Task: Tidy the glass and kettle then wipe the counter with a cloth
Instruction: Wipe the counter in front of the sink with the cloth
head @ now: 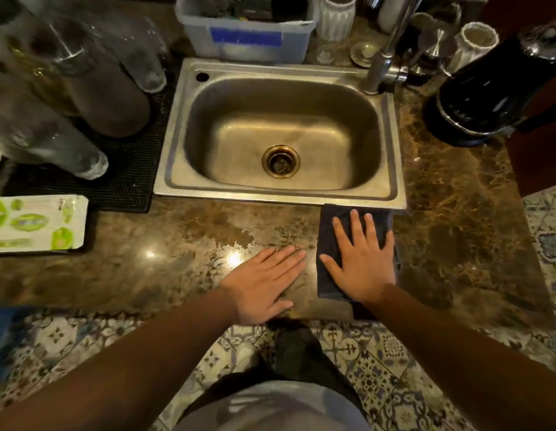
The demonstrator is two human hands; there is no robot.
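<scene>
A dark blue cloth point(328, 244) lies folded on the brown marble counter point(183, 262), just in front of the steel sink point(270, 194). My right hand point(360, 259) presses flat on the cloth with fingers spread. My left hand point(264, 284) rests flat on the bare counter just left of the cloth, fingers straight. A wet patch point(220, 228) shows on the counter left of the cloth. The black kettle point(501, 85) stands on its base at the far right. Upturned glasses point(83, 98) sit on a black mat point(127, 188) at the left.
A green and white packet point(37, 225) lies at the left front. Behind the sink stand a plastic tub point(248, 38), white ribbed cups point(336, 17) and the tap point(385, 54). The counter's front edge runs below my hands, with patterned floor tiles point(379, 368) beneath.
</scene>
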